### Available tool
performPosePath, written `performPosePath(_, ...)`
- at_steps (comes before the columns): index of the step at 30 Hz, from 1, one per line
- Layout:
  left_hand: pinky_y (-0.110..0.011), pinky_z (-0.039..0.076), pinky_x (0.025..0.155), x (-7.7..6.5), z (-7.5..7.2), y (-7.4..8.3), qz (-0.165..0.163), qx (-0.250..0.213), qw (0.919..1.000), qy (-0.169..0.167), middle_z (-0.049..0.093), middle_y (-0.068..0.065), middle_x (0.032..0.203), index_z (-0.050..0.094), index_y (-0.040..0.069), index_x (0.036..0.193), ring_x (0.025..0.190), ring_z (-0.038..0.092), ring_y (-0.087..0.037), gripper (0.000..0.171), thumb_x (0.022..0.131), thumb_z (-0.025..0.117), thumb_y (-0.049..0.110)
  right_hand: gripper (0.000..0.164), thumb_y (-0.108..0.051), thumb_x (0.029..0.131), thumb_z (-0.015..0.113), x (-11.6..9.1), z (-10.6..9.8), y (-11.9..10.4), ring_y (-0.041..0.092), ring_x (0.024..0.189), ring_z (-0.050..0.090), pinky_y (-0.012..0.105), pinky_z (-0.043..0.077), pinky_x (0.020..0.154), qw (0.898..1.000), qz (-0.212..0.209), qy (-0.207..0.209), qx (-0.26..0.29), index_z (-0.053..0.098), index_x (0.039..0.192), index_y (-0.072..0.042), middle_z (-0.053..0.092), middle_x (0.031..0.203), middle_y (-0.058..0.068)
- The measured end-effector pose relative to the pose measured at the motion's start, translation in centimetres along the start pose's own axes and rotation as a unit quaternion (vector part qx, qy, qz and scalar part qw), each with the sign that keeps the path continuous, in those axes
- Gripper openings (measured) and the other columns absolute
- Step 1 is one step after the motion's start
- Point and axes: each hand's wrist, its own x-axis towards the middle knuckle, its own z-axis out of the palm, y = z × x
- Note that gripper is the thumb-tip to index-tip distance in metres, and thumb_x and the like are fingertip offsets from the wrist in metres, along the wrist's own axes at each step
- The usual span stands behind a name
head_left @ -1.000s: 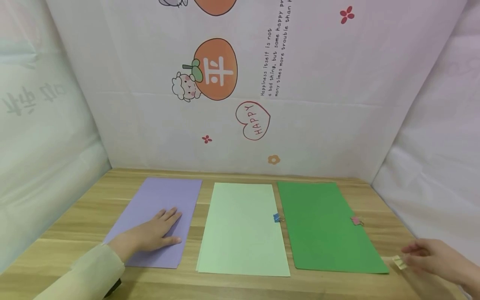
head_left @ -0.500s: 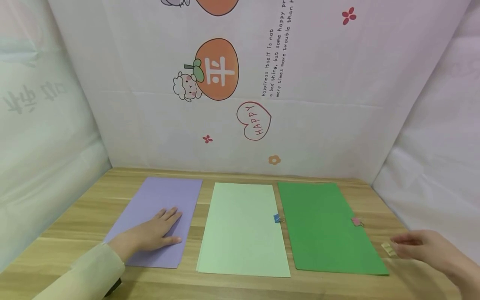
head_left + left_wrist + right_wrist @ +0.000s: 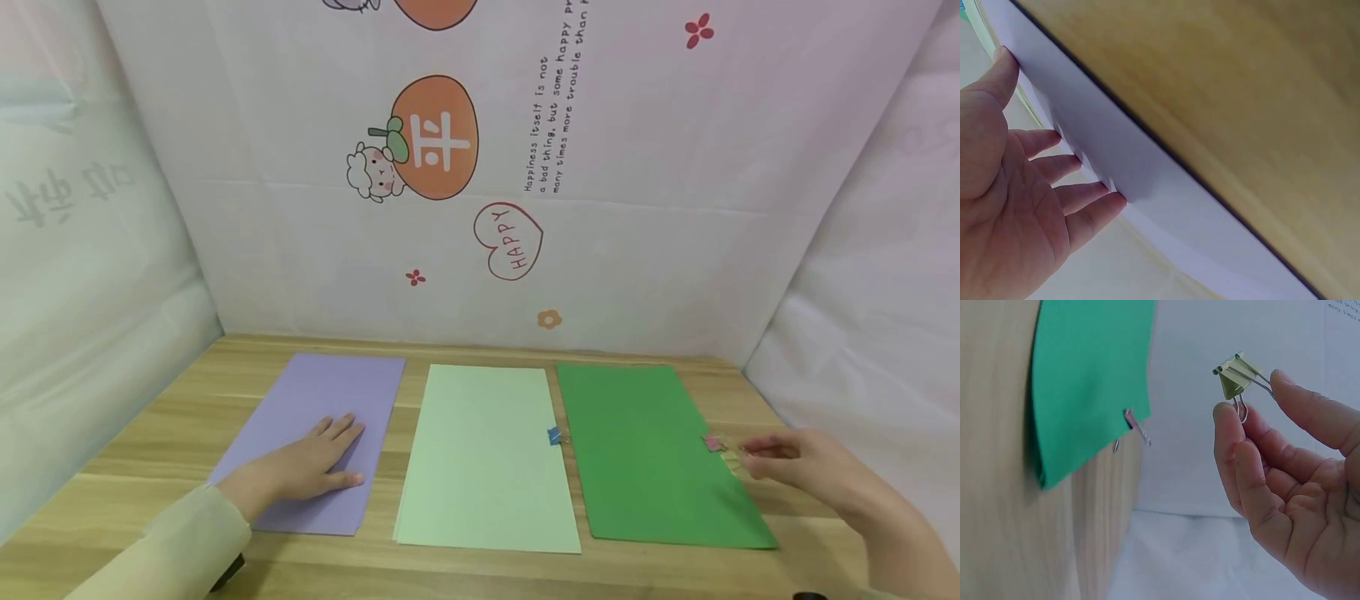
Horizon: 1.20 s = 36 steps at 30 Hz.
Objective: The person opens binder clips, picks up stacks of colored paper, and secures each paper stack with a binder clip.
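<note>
My left hand [image 3: 307, 462] rests with spread fingers on the purple paper [image 3: 337, 392] at the left of the table. In the left wrist view its fingertips [image 3: 1116, 199] touch the sheet. Between thumb and fingers, my right hand [image 3: 1297, 469] pinches a yellow binder clip [image 3: 1235, 375] by its wire handles. That hand is held above the table, by the right edge of the green paper [image 3: 645, 467]. A pink binder clip [image 3: 712, 442] grips that edge, close to the yellow one in the head view. A blue binder clip [image 3: 554, 436] sits on the right edge of the pale green paper [image 3: 487, 467].
The wooden table [image 3: 150, 442] bears the three paper stacks side by side. A white printed cloth [image 3: 300, 258] hangs behind it, with more white cloth along the left and right sides.
My right hand has moved left and away from me with the yellow binder clip, from the near right of the table to beside the pink clip. The left hand stays put.
</note>
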Motion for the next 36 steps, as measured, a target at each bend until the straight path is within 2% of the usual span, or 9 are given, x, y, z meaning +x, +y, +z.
performPosePath(5,-0.071,0.016,0.114,-0.1,-0.2,0.2,-0.001,0.001,1.0,-0.001,0.016,-0.031,0.161,0.028,-0.005,0.153,0.145,0.01,-0.059,0.085,0.096,0.059,0.05,0.052,-0.027,0.101,0.058,0.9,0.3,-1.6,-0.012,0.093,0.056,0.019,0.049,0.076,1.0,-0.003,0.0,0.027,0.052,0.133,0.014,0.065,0.125,0.024)
performPosePath(10,-0.071,0.016,0.115,-0.2,-0.2,0.3,-0.002,0.001,1.0,-0.001,0.016,-0.031,0.161,0.028,-0.005,0.153,0.145,0.01,-0.06,0.084,0.096,0.059,0.049,0.055,-0.032,0.101,0.058,1.7,0.7,-3.4,0.005,0.104,0.061,0.035,0.053,0.086,0.999,-0.004,-0.005,0.044,0.05,0.136,0.01,0.063,0.128,0.022)
performPosePath(13,-0.071,0.016,0.115,-0.2,-0.2,0.3,-0.004,-0.001,1.0,0.0,0.016,-0.031,0.161,0.028,-0.005,0.153,0.145,0.01,-0.059,0.084,0.096,0.06,0.049,0.054,-0.029,0.101,0.058,2.1,0.9,-4.4,0.01,0.105,0.061,0.035,0.054,0.086,0.998,-0.017,-0.004,0.057,0.049,0.136,0.011,0.062,0.129,0.025)
performPosePath(17,-0.071,0.016,0.115,-0.3,-0.2,0.3,-0.004,-0.007,1.0,0.001,0.016,-0.031,0.161,0.028,-0.005,0.153,0.145,0.01,-0.059,0.085,0.096,0.06,0.05,0.054,-0.026,0.102,0.057,2.7,1.2,-5.7,0.003,0.095,0.063,0.024,0.053,0.078,0.995,-0.032,-0.003,0.092,0.047,0.137,0.013,0.065,0.125,0.023)
performPosePath(21,-0.071,0.015,0.115,-0.3,-0.2,0.3,0.0,-0.008,1.0,0.0,0.016,-0.03,0.161,0.028,-0.005,0.153,0.145,0.01,-0.059,0.086,0.096,0.059,0.05,0.055,-0.028,0.102,0.057,3.3,1.5,-7.0,-0.001,0.092,0.062,0.026,0.052,0.071,0.992,-0.039,0.004,0.122,0.046,0.139,0.011,0.07,0.118,0.017)
performPosePath(25,-0.071,0.014,0.115,-0.2,-0.2,0.2,0.001,-0.007,1.0,-0.001,0.015,-0.031,0.161,0.027,-0.005,0.153,0.145,0.009,-0.059,0.086,0.096,0.059,0.05,0.057,-0.036,0.1,0.059,3.8,1.7,-8.5,0.003,0.097,0.061,0.028,0.047,0.063,0.991,-0.03,0.018,0.126,0.05,0.14,0.004,0.072,0.116,0.012)
performPosePath(29,-0.071,0.015,0.115,-0.1,-0.2,0.2,-0.003,-0.007,1.0,0.0,0.016,-0.03,0.161,0.028,-0.005,0.153,0.145,0.009,-0.059,0.086,0.096,0.059,0.05,0.062,-0.05,0.096,0.06,4.1,1.8,-10.0,0.022,0.117,0.058,0.032,0.044,0.056,0.993,-0.005,0.019,0.117,0.052,0.142,-0.009,0.071,0.121,0.007)
performPosePath(33,-0.072,0.016,0.114,-0.1,-0.2,0.2,-0.001,-0.001,1.0,0.002,0.016,-0.031,0.161,0.028,-0.005,0.153,0.144,0.01,-0.06,0.085,0.095,0.059,0.05,0.062,-0.049,0.096,0.061,4.5,2.1,-11.3,0.033,0.128,0.054,0.043,0.051,0.073,0.99,-0.009,0.015,0.142,0.05,0.143,-0.009,0.07,0.122,0.006)
performPosePath(36,-0.072,0.016,0.114,-0.2,-0.2,0.2,0.0,0.001,1.0,0.001,0.016,-0.031,0.161,0.028,-0.005,0.153,0.144,0.011,-0.06,0.085,0.096,0.059,0.05,0.057,-0.037,0.099,0.062,5.1,2.5,-12.1,0.02,0.116,0.062,0.043,0.051,0.091,0.984,-0.038,0.021,0.176,0.05,0.141,0.0,0.07,0.118,0.007)
